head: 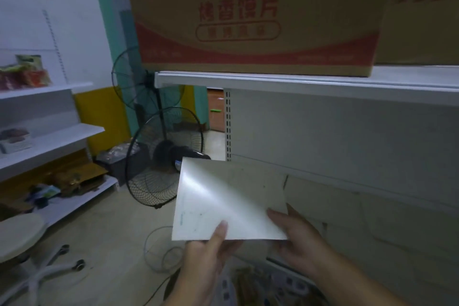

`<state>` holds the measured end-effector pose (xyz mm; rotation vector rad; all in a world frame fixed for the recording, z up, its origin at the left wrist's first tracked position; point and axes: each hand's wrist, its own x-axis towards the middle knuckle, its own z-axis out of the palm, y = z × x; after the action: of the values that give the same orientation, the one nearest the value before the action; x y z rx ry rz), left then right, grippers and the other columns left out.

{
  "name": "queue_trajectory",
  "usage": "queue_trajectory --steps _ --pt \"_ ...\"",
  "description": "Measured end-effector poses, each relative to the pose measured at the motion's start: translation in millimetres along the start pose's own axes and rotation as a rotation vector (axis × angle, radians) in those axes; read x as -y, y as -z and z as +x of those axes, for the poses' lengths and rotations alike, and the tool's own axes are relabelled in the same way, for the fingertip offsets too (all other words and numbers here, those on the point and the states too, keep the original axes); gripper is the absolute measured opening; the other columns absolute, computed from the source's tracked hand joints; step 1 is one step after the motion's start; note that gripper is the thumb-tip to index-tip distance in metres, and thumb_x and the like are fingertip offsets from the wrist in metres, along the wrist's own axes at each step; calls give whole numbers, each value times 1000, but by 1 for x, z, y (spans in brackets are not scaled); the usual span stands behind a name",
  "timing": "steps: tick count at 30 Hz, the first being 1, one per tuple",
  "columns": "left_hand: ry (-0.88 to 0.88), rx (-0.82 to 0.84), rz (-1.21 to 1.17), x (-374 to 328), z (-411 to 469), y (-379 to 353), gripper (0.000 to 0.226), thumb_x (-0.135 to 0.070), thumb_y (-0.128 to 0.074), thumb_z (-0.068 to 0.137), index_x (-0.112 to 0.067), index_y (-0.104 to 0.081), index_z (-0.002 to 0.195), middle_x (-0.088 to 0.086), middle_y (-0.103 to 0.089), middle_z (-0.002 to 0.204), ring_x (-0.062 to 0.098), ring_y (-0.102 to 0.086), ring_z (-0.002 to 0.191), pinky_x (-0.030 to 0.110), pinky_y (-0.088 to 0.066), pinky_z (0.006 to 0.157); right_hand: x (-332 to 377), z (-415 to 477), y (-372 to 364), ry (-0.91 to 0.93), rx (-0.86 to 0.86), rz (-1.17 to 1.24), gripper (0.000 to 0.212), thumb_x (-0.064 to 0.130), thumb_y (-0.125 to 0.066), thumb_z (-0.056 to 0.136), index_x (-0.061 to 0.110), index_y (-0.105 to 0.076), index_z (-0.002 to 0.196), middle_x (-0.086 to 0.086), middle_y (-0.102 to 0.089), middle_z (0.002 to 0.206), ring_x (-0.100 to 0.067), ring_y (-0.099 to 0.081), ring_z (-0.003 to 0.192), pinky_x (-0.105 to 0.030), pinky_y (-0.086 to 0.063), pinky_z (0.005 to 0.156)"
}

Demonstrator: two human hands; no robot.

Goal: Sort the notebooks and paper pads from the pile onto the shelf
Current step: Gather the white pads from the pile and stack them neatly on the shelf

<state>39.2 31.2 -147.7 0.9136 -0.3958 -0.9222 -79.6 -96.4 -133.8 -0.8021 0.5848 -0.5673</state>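
Head view, counted: one paper pad (231, 196), two hands, two cardboard boxes, two fans, one stool. Pad held in the air at lower centre of frame, in front of the white back panel (347, 131), below the top shelf board (298, 81) and touching no shelf. Tilted, white and glossy, with a bright streak of glare across the face, faint grey smudges, and a thin line of small print down the left edge. Left hand (206, 256) gripping the bottom edge, thumb (221, 228) flat on the face, other fingers hidden beneath. Right hand (295, 233) pinching the lower right corner, one fingertip on the face. Large box with red print (253, 15) at upper centre, plainer box (422, 7) at upper right, both standing on the board. Upper fan (139, 77) and lower fan (159, 156), black and wire-caged, at centre left. Pale round stool (19, 233) at lower left
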Motion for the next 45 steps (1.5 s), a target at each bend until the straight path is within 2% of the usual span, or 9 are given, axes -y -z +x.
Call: queue_trajectory --steps 3,6,9,13,16,24,35,40,45 --pt "222 237 -103 -40 1 54 57 11 -75 59 0 -67 114 27 -62 120 43 -61 109 52 -51 91 -3 16 -11 27 28 -30 51 9 -76 71 10 -59 119 -14 -71 108 -33 -66 99 -40 -56 77" --pt "214 301 -156 -65 11 120 47 -17 -22 100 -5 -41 141 19 -44 144 32 -41 133 46 -24 114 2 17 -19 -67 143 -281 61 3 -79 60 5 -61 118 -16 -71 105 -30 -70 91 -37 -55 76" --pt "491 260 207 -83 13 137 50 -25 -78 74 5 -62 111 23 -66 105 35 -66 91 41 -50 84 -9 19 -38 -133 228 -668 41 5 -69 65 7 -66 105 -14 -73 98 -29 -70 88 -35 -55 75" --pt "603 230 424 -90 3 149 29 8 -67 72 4 -72 100 29 -67 107 41 -70 84 37 -58 64 -25 32 -51 65 -3 -835 7 15 -69 81 13 -71 88 -8 -73 88 -17 -69 76 -28 -53 65" --pt "490 24 331 -96 3 158 26 5 -58 82 1 -62 108 28 -70 99 41 -70 76 41 -58 59 -26 44 -30 270 -338 -1470 29 40 -52 93 25 -63 116 -2 -58 131 -17 -55 117 -33 -42 100" --pt "285 -178 112 -103 5 180 37 -7 -59 84 -6 -58 121 19 -70 108 38 -64 101 42 -57 66 -52 34 -20 257 46 -2219 75 63 -34 87 21 -24 149 -4 -10 159 -21 -13 145 -37 -11 118" --pt "272 -170 161 -106 11 176 26 -4 -52 92 -5 -56 117 18 -69 102 35 -64 90 34 -56 49 -41 25 -28 270 -164 -2242 37 11 -48 86 18 -58 121 -2 -58 128 -24 -56 113 -27 -45 85" --pt "285 -66 250 -119 22 179 36 5 -54 85 -13 -56 116 17 -70 104 37 -65 92 39 -58 56 -22 21 -4 931 -212 -1334 54 2 -52 70 52 -70 83 32 -66 98 -3 -66 98 -5 -30 103" --pt "403 101 381 -124 29 166 43 12 -50 81 -15 -59 113 19 -72 102 40 -69 88 44 -57 69 -16 9 -35 1007 53 -972 56 -11 -51 69 40 -73 70 16 -73 85 -6 -68 94 -15 -47 91"
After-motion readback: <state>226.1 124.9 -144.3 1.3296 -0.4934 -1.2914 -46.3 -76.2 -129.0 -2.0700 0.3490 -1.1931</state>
